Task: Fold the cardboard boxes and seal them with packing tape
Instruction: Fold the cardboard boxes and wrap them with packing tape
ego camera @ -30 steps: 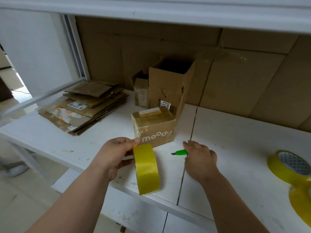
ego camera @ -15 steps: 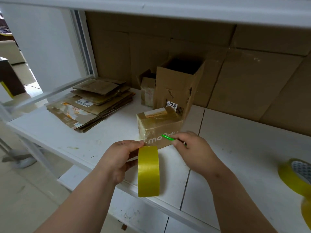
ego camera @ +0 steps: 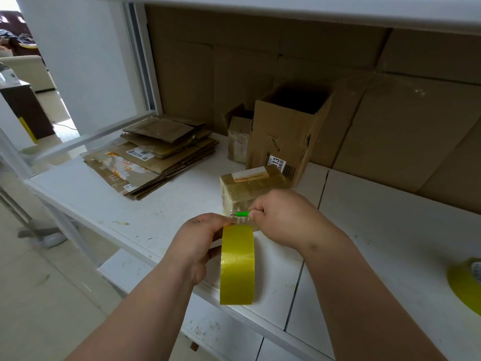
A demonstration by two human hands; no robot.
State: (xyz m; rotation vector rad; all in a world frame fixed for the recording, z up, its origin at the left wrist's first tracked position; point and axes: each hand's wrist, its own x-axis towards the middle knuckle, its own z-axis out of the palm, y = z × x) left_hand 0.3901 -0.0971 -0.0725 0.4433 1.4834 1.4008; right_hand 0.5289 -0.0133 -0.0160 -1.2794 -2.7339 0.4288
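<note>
My left hand (ego camera: 201,241) grips a yellow roll of packing tape (ego camera: 237,264) held upright above the front edge of the white table (ego camera: 104,204). My right hand (ego camera: 283,217) pinches a small green cutter (ego camera: 243,213), its tip at the strip of tape stretched off the top of the roll. Just behind both hands stands a small taped cardboard box (ego camera: 250,186); its lower front is hidden by my hands.
A pile of flattened cardboard boxes (ego camera: 153,157) lies at the left. A tall open box (ego camera: 289,134) and a small box (ego camera: 238,136) stand at the back, before a cardboard-lined wall. Another yellow tape roll (ego camera: 466,285) lies at the right edge.
My right hand lifted the green cutter off the table and brought it left to the top of the roll. My left hand kept hold of the tape roll.
</note>
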